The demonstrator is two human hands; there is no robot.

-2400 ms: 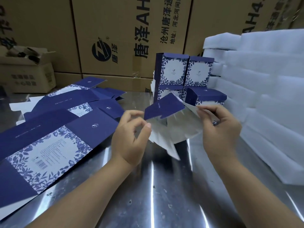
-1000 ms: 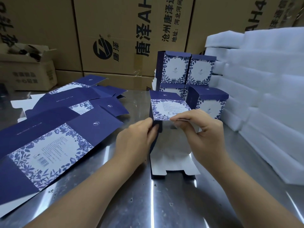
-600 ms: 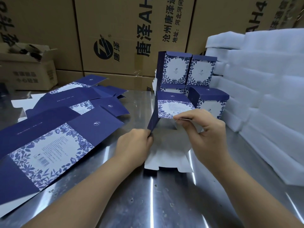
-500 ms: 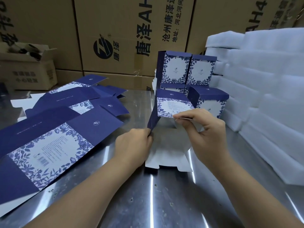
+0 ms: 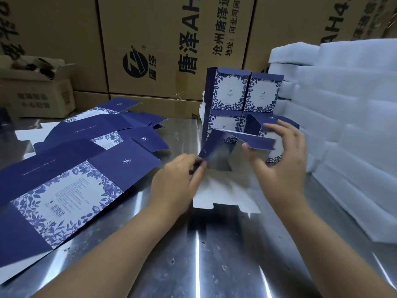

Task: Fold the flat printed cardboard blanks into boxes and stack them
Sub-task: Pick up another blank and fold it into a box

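A half-folded blue-and-white floral blank (image 5: pixel 217 153) stands open in the middle of the steel table (image 5: pixel 214 254), its white inner panel lying flat toward me. My left hand (image 5: pixel 176 181) pinches its lower left edge. My right hand (image 5: pixel 279 160) grips the dark blue top flap between thumb and fingers. Behind it stands a stack of finished boxes (image 5: pixel 245 93), two high, with one more box (image 5: pixel 257 123) in front, partly hidden by my right hand. Flat blanks (image 5: pixel 71 175) lie spread over the left of the table.
White foam sheets (image 5: pixel 348 117) are piled along the right side. Large brown shipping cartons (image 5: pixel 171 46) form a wall behind the table. A smaller open carton (image 5: pixel 40 89) sits at the far left.
The floral panel that faced me has swung down and away, and the blank has opened up. My right hand has shifted up and right onto the blue flap. My left hand has stayed at the lower left edge.
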